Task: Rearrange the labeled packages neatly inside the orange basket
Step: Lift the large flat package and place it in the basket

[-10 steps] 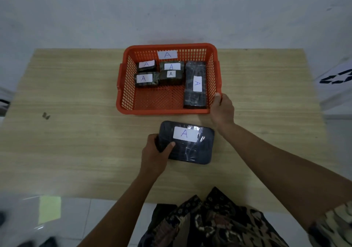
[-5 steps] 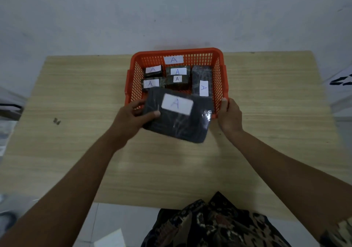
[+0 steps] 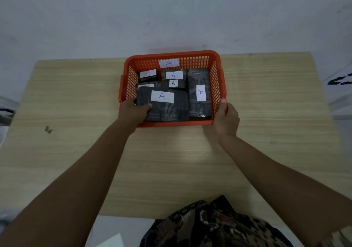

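An orange mesh basket sits at the far middle of the wooden table, with a white "A" label on its back wall. My left hand grips the left end of a large dark wrapped package labeled "A", which lies in the basket's front left and partly covers a smaller package behind it. A long dark package lies along the right wall. Two small labeled packages sit at the back. My right hand holds the basket's front right corner.
A small dark scrap lies on the table at the left. The white wall rises right behind the basket. Patterned clothing shows at the table's near edge, with a pale sheet at the bottom.
My left hand lifted the large package off the table in front of the basket and carried it forward into the basket's front left. My right hand stayed on the basket's corner.
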### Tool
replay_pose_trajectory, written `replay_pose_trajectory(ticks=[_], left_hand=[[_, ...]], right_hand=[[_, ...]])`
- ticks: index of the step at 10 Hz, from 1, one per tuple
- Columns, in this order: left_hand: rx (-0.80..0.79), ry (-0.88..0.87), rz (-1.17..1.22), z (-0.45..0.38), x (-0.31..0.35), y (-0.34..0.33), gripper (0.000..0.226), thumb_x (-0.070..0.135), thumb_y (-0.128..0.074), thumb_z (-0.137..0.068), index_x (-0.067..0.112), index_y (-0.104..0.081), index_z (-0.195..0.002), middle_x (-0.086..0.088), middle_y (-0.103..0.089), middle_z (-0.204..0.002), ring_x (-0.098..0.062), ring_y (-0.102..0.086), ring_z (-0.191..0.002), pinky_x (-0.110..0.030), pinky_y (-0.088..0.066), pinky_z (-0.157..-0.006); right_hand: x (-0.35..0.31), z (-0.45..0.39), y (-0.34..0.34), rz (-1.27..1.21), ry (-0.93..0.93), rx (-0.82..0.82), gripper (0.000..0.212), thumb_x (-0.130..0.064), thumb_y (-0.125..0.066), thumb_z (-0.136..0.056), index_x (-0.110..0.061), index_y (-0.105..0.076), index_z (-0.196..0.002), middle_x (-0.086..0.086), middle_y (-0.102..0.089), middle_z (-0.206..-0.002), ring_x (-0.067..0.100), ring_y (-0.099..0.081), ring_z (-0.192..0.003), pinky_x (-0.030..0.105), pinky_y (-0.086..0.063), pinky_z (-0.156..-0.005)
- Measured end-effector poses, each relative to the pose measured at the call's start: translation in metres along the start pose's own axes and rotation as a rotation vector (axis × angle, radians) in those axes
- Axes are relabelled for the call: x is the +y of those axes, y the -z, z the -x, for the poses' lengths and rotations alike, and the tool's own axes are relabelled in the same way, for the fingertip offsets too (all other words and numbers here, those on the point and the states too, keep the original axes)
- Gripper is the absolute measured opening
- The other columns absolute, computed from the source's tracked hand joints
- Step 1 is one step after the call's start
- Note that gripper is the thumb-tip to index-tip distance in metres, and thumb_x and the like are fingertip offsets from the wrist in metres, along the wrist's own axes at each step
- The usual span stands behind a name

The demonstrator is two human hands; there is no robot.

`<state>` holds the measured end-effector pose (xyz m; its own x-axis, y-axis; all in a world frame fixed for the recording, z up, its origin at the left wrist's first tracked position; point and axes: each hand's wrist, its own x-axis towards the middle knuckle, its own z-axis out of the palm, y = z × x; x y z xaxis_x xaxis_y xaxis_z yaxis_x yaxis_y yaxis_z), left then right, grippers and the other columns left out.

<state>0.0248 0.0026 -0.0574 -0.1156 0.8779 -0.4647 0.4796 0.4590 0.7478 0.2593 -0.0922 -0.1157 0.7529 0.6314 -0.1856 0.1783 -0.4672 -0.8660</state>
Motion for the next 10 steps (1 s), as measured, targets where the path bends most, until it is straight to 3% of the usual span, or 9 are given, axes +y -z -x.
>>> replay_pose_trajectory(ticks=[2, 4, 5, 6, 7, 8, 9, 10], left_hand=[[-0.01, 0.047, -0.13, -0.014, -0.008, 0.007, 0.038, 0.014, -0.067, -0.088, 0.005, -0.06, -0.124, -0.017, -0.065, -0.12, -0.031, -0.064, -0.104, -0.046, -0.053, -0.095], [-0.013, -0.034, -0.515, -0.015, -0.014, -0.008, 0.046, 0.029, -0.072, -0.083, 0.007, -0.058, -0.121, -0.016, -0.065, -0.116, -0.032, -0.061, -0.102, -0.04, -0.053, -0.087], [0.109, -0.131, -0.568, -0.01, -0.016, -0.017, 0.061, 0.042, -0.074, -0.079, 0.008, -0.052, -0.125, -0.014, -0.063, -0.121, -0.034, -0.06, -0.109, -0.042, -0.05, -0.089], [0.129, -0.167, -0.499, -0.005, -0.016, -0.026, 0.075, 0.053, -0.075, -0.073, 0.012, -0.048, -0.13, -0.01, -0.062, -0.127, -0.031, -0.058, -0.116, -0.046, -0.05, -0.095], [0.117, -0.168, -0.496, -0.004, -0.015, -0.027, 0.077, 0.05, -0.078, -0.072, 0.013, -0.048, -0.131, -0.01, -0.061, -0.129, -0.031, -0.058, -0.118, -0.048, -0.049, -0.098], [0.12, -0.188, -0.522, -0.001, -0.007, -0.023, 0.071, 0.049, -0.075, -0.075, 0.013, -0.049, -0.13, -0.011, -0.061, -0.127, -0.031, -0.058, -0.116, -0.048, -0.05, -0.097], [0.12, -0.252, -0.61, 0.006, 0.006, -0.02, 0.074, 0.055, -0.068, -0.078, 0.012, -0.044, -0.134, -0.016, -0.055, -0.132, -0.034, -0.051, -0.122, -0.052, -0.047, -0.099], [0.173, -0.387, -0.734, 0.021, 0.037, -0.022, 0.078, 0.056, -0.062, -0.084, 0.008, -0.038, -0.14, -0.02, -0.044, -0.142, -0.038, -0.04, -0.132, -0.053, -0.041, -0.104]], right_hand=[[-0.001, 0.001, 0.004, 0.01, 0.01, -0.006, 0.031, -0.039, -0.037, -0.104, -0.022, -0.056, -0.086, -0.02, -0.051, -0.071, -0.006, -0.049, -0.064, 0.001, -0.035, -0.053], [-0.001, 0.003, 0.003, 0.008, 0.006, -0.002, 0.03, -0.039, -0.037, -0.104, -0.023, -0.056, -0.087, -0.021, -0.052, -0.072, -0.007, -0.05, -0.065, 0.002, -0.035, -0.052], [-0.001, 0.002, 0.003, 0.007, 0.009, -0.002, 0.03, -0.037, -0.038, -0.104, -0.022, -0.056, -0.087, -0.02, -0.052, -0.072, -0.007, -0.05, -0.064, -0.001, -0.034, -0.052], [0.0, 0.001, 0.003, 0.021, 0.013, 0.001, 0.031, -0.038, -0.038, -0.104, -0.021, -0.058, -0.088, -0.02, -0.052, -0.071, -0.005, -0.05, -0.064, 0.004, -0.034, -0.051], [0.002, 0.0, 0.002, 0.027, 0.033, 0.014, 0.036, -0.036, -0.039, -0.104, -0.014, -0.063, -0.091, -0.018, -0.051, -0.069, 0.004, -0.05, -0.062, 0.015, -0.032, -0.053], [0.0, 0.001, 0.004, 0.03, 0.06, -0.004, 0.038, -0.037, -0.038, -0.104, -0.01, -0.065, -0.099, -0.012, -0.055, -0.074, 0.018, -0.056, -0.074, 0.015, -0.032, -0.053], [-0.006, 0.002, 0.013, 0.107, 0.148, -0.045, 0.037, -0.033, -0.039, -0.104, -0.01, -0.057, -0.127, 0.002, -0.066, -0.106, 0.029, -0.062, -0.106, 0.018, -0.041, -0.074], [-0.033, 0.0, 0.025, 0.222, 0.274, -0.075, 0.052, -0.032, -0.039, -0.104, -0.008, -0.033, -0.149, 0.016, -0.043, -0.15, 0.031, -0.039, -0.138, 0.04, -0.034, -0.11]])
